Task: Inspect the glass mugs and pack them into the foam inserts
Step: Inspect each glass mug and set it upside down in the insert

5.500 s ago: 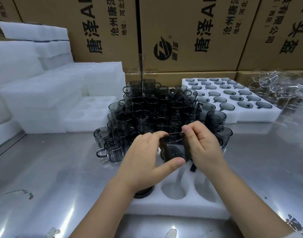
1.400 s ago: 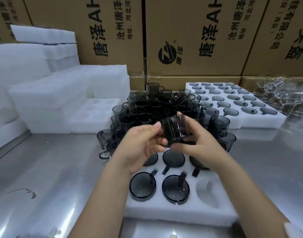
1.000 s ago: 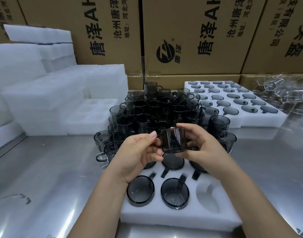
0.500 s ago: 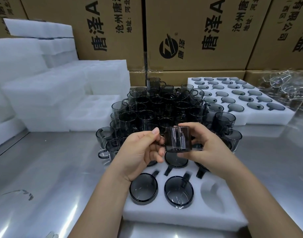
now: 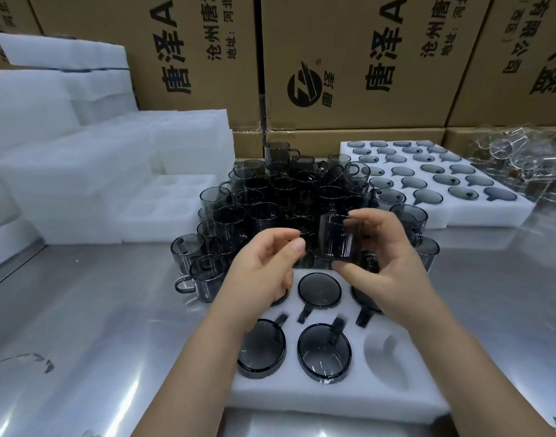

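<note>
Free pocket (image 5: 385, 357): near-right in foam insert (image 5: 333, 402); we line handle w/ its notch, lower gently, no knocking packed mugs (image 5: 324, 351).
R hand (image 5: 393, 266): thumb under, fingers over, holds mug (image 5: 336, 239) above insert's far row.
L hand (image 5: 264, 269): curled just beside mug; touching handle or not, can't tell.

Back of frame, edge to edge: stacked brown cardboard cartons (image 5: 349, 42), black Chinese print, and a round black logo (image 5: 303, 85) at upper centre. A lower carton row (image 5: 349, 138) shows beneath them. The brushed-metal counter (image 5: 81, 310) fills the lower frame. Bright overhead glare streaks (image 5: 125, 395) and a dark scuff (image 5: 34, 362) mark the lower left.
</note>
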